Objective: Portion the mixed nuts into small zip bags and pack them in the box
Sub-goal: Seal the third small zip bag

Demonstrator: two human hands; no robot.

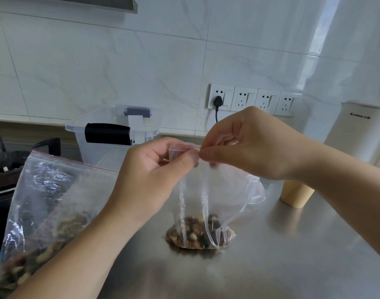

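- Left hand [156, 169]: thumb and curled fingers pinch the top strip of the small bag [206, 201] at its left end.
- Right hand [249, 145]: fingertips pinch the same red-lined strip just beside the left thumb; the two hands touch.
- Small bag: clear, held upright from its top, its base resting on the steel tabletop [292, 255]; a portion of nuts [197, 234] lies in the bottom.
- Large bag [44, 201]: clear zip bag at left, leaning, mixed nuts in its lower part, partly behind the left forearm.
- Box [113, 134]: clear plastic, dark handle, behind the hands near the tiled wall.
- Cup [294, 193]: beige, under the right wrist.
- Sockets [253, 100]: four on the wall, one with a black plug.
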